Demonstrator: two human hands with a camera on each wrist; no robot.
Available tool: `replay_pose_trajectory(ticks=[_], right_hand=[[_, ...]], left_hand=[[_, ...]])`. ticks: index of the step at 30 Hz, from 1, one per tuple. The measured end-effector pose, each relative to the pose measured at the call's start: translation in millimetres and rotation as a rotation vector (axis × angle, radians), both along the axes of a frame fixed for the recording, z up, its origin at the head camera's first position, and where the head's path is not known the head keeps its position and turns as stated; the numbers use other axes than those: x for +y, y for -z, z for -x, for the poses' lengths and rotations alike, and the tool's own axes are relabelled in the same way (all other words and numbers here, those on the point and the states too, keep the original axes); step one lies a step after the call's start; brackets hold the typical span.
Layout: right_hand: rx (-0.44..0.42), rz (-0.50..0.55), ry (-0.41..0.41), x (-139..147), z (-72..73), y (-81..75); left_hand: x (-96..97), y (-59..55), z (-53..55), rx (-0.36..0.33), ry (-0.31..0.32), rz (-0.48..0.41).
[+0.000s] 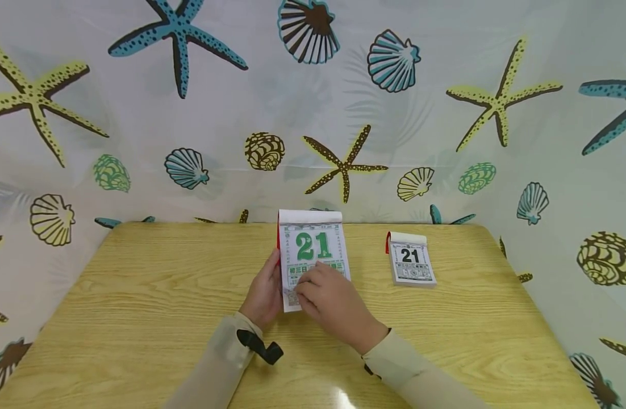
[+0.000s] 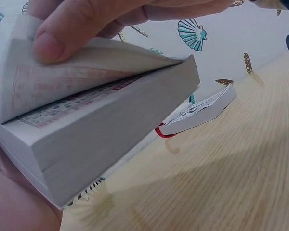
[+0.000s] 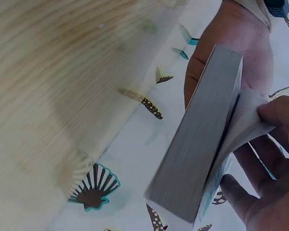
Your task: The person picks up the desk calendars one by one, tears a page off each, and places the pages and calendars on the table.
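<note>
A thick tear-off calendar (image 1: 314, 241) with a large green "21" is held tilted up off the table in the head view. My left hand (image 1: 264, 295) grips it along its left side, palm behind the pad. At the lower part of the front page my right hand (image 1: 336, 304) pinches the sheet between thumb and finger. In the left wrist view the page (image 2: 53, 86) bends away from the thick block, showing red print on the sheet beneath. From the right wrist, the lifted page (image 3: 244, 118) curls outward beside the block's grey-white edge.
A smaller tear-off calendar (image 1: 412, 258) with a black "21" and red backing lies to the right on the wooden table (image 1: 180, 284). Behind and beside the table hangs white cloth (image 1: 303, 102) printed with starfish and shells. Dark straps (image 1: 259, 345) circle the wrists.
</note>
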State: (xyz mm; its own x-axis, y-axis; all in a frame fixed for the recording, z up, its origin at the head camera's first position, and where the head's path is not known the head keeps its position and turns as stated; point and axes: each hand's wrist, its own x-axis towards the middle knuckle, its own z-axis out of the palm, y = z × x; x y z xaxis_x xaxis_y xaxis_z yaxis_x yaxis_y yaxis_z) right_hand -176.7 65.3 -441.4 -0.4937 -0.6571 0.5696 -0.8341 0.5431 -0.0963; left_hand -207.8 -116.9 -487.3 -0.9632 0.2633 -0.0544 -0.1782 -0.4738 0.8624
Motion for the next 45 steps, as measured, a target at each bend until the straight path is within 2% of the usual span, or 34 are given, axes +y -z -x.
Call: replay_pose_trajectory(ticks=[4,8,14,19,22,25,32,38,41,45], right_hand=[[-0.102,0.079,0.018,-1,-1.9,-3.8],[-0.226,0.235,0.030,0,-3.5,-8.7],[-0.375,0.405,-0.005,4,-3.3,-18.0],[-0.576,0.567,0.005,5,-3.0,-23.1],[-0.662,0.622,0.021,5,-2.8,-24.7],[-0.697,0.635,0.019,4,-2.9,-25.9],[-0.700,0.632,0.017,4,-3.0,-24.5],[-0.664,0.464,0.040,1,-4.2,-17.5],[-0.574,0.380,0.098,-3,-4.2,-15.6],[-0.332,0.241,0.204,-6,-1.1,-15.7]], left_hand=[[-1.3,0.5,-0.7,0.012,0.007,-0.001],[-2.6,-0.2,-0.8,0.027,0.019,-0.011],[-5.2,-2.8,-1.4,-0.009,-0.004,-0.024],[-5.5,-4.7,-3.0,-0.030,0.006,-0.016],[-5.1,-5.6,-4.6,-0.038,0.000,0.007],[-4.7,-6.0,-4.6,-0.021,-0.007,0.031],[-4.1,-4.3,-1.1,0.068,0.003,0.063],[-1.8,-4.6,-0.7,0.102,-0.012,0.062],[0.4,-4.6,-1.2,0.119,-0.004,0.072],[2.4,-3.6,-1.8,0.115,-0.004,0.077]])
